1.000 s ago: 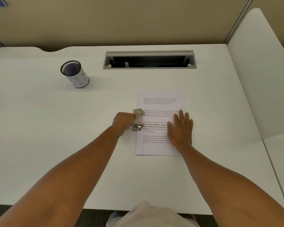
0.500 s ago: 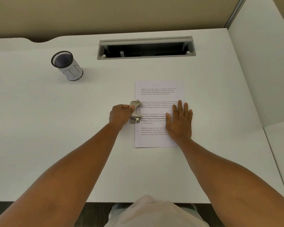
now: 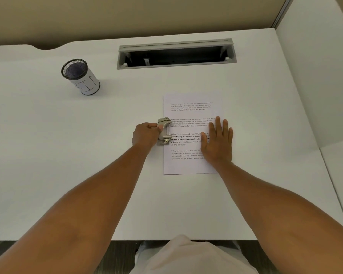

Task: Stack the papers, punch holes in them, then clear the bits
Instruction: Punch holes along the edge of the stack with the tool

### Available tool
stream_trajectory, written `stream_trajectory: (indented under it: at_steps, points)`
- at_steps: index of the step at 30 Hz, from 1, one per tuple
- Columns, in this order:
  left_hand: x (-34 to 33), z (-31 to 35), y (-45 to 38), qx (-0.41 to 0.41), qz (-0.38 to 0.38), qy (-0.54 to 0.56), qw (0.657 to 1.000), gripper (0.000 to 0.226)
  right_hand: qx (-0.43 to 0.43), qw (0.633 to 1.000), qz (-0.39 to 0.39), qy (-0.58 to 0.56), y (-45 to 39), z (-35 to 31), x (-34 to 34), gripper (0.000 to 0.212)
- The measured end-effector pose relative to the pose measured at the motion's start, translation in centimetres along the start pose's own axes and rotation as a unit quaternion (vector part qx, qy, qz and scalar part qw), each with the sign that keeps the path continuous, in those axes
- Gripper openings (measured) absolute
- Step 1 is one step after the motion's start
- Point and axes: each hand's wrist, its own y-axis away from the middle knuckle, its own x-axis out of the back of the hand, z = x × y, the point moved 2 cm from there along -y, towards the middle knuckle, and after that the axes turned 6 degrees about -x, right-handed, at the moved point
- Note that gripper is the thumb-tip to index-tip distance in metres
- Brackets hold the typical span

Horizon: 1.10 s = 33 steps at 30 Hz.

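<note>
The left hand's fingers (image 3: 158, 126) curl around the back of a small metal punch (image 3: 164, 131), gripping it. The punch sits at the left edge of the papers (image 3: 188, 115), about halfway down the long side, its mouth over the margin. The left hand (image 3: 146, 135) lies on the tabletop (image 3: 67, 155) just beside the stack. The right hand (image 3: 218, 143) is spread flat, fingers released and straight, pressing on the right half of the top sheet.

To punch well, the flat hand should likely hold the stack steady so the sheets do not slip apart, while the edge goes fully into the punch's slot before the lever is pressed straight down. Whether the edge is fully seated cannot be told from here.

A mesh cup (image 3: 79, 76) wrapped in paper lettered "BIN" stands well apart at the far left; its inside looks dark, and no contents can be made out. A recessed cable tray (image 3: 176, 54) at the far side shows only shadow. No paper bits show.
</note>
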Motion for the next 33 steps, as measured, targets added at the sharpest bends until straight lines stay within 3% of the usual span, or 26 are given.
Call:
stream_trajectory:
  at_steps: [15, 22, 26, 29, 33]
  points:
    - [-0.1, -1.1, -0.9, 0.006, -0.005, 0.044, 0.999, 0.024, -0.009, 1.000, -0.010, -0.006, -0.2, 0.0, 0.1, 0.060]
    - [0.1, -0.4, -0.7, 0.017, -0.026, 0.043, 0.999, 0.014, -0.012, 1.000, -0.020, -0.008, -0.2, 0.0, 0.7, 0.060]
    - [0.3, 0.4, -0.6, 0.029, -0.059, 0.040, 0.997, 0.027, -0.016, 0.999, -0.030, -0.012, -0.4, -0.1, 1.0, 0.059]
    - [0.4, 0.8, -0.5, 0.032, -0.061, 0.027, 0.997, 0.018, -0.020, 0.999, -0.043, -0.022, -0.6, -0.2, 1.2, 0.060]
    - [0.4, 1.0, -0.2, 0.021, -0.062, 0.017, 0.998, 0.028, -0.019, 0.997, -0.043, -0.059, -0.9, 0.0, 1.9, 0.059]
